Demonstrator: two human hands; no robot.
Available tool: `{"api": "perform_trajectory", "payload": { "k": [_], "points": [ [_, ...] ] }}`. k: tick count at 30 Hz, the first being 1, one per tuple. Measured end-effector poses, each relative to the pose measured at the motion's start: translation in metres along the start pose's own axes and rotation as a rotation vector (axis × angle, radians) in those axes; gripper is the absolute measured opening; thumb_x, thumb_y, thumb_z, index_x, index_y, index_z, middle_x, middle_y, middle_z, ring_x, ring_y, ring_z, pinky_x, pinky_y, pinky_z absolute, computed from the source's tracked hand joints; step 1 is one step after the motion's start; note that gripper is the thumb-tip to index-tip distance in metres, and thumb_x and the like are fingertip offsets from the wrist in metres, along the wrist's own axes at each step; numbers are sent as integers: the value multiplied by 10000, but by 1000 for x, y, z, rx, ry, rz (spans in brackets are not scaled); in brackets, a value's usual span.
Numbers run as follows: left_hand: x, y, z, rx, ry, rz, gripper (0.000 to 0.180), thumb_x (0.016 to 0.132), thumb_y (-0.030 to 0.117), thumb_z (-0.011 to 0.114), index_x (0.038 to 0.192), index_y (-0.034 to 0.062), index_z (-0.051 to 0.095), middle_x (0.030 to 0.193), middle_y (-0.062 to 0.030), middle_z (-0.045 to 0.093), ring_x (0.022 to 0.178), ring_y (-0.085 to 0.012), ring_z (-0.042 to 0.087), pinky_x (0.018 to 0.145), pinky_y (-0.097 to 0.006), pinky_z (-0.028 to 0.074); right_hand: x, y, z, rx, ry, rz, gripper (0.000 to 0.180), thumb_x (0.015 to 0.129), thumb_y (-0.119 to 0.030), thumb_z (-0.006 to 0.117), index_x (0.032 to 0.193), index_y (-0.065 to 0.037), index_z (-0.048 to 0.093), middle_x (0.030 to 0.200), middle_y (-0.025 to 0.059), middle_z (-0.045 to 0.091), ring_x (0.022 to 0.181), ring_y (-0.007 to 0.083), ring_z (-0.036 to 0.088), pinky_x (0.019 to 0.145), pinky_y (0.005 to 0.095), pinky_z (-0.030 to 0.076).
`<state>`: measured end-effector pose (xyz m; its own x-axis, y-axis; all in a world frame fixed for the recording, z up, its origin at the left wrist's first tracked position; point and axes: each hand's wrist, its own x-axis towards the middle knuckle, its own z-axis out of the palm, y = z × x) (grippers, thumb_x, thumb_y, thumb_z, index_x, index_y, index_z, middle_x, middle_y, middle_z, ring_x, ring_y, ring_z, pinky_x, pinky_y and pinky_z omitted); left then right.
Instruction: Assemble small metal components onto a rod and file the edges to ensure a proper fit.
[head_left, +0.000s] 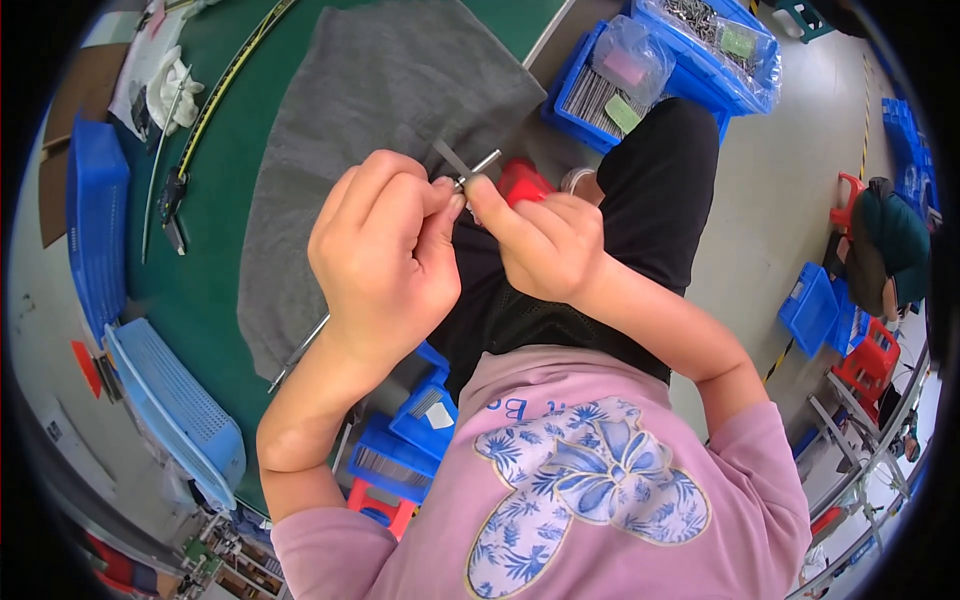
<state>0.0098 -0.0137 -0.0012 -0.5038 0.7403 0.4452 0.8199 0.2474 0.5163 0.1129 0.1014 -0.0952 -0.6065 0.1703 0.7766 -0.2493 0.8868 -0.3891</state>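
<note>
Pink shirt [480, 545] sits nearest the camera in the head view, at the lower edge. Beyond it, both hands meet over the lap, by the edge of a grey cloth [390, 80] on a green table [190, 290].

Left hand [380, 245]: thumb and index pinched at the tips, seemingly on a thin metal rod [489, 159]; other fingers curled. Right hand [548, 240]: fingers folded, thumb against the lower end of a flat grey strip [451, 156], seemingly gripping it. Index pad hidden.

Rod and strip cross right at the fingertips, in the air, rod end poking out past the right thumb. Metal shaft [300, 353] shows by the left wrist; cannot tell whether it is the same rod.

Progress: both pieces are in hand and brought together, so handling looks underway. Whether they are joined or just touching cannot be told; this piece is not yet put down. Blue bin [566, 128] beside the table holds many flat pieces, with a plastic bag [632, 58] on top. Finished or waiting, cannot tell; if waiting, plenty is left.
</note>
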Motion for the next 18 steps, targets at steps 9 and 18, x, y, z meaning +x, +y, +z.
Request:
{"api": "perform_trajectory", "payload": {
  "k": [9,18],
  "points": [
    [0,0,0,1,-1,-18,211,636,-66,725,697,21,544,704,-78,543,600,-252,539,519,-335,422,-4,5,-2,43,-39,-23,510,597,26,669,1107,34,665,540,9,416,394,140,418,389,277,346],
    [-1,0,-2,-13,-11,-38,200,650,-60,731,701,16,553,707,-82,545,596,-247,540,518,-334,421,-25,5,-44,143,-160,71,499,662,105,601,1162,102,598,604,69,550,407,182,472,416,273,378]
  ]
}}
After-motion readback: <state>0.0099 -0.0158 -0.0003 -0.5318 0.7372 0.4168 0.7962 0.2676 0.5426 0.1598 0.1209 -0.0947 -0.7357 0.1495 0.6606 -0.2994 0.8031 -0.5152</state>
